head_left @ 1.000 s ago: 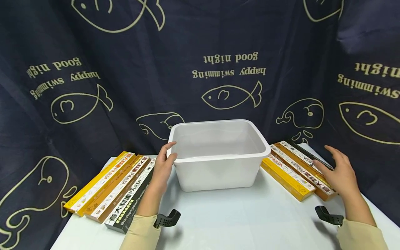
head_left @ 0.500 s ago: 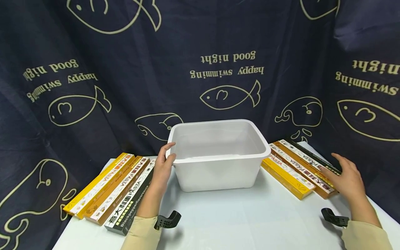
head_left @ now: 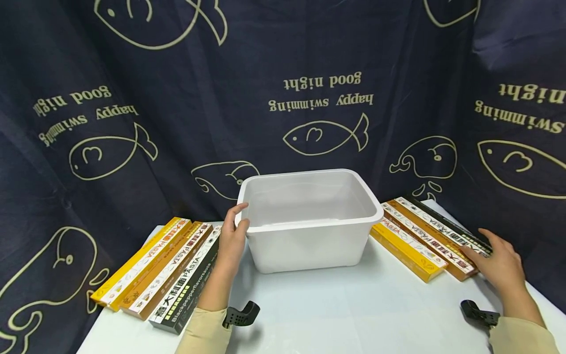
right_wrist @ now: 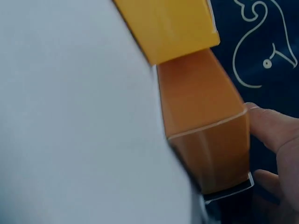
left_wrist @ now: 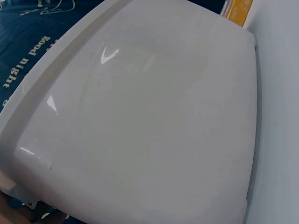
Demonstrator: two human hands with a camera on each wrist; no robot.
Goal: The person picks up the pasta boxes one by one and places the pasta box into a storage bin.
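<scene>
A white plastic bin stands upright at the middle of the table, its wall filling much of the left wrist view. My left hand holds its left rim, thumb and index finger over the edge. On the right, my right hand is at the near end of a black pasta box, thumb and fingers spread around that end. This box lies alongside a brown pasta box and a yellow pasta box. In the right wrist view, the thumb is right by the brown box's edge; the black box is mostly hidden.
To the left of the bin lie a yellow pasta box, a brown pasta box and a black pasta box, side by side on the white table. A dark blue fish-print curtain hangs behind.
My right hand has moved right and down toward the near end of the black box, from above the boxes. My left hand has stayed on the bin's rim.
</scene>
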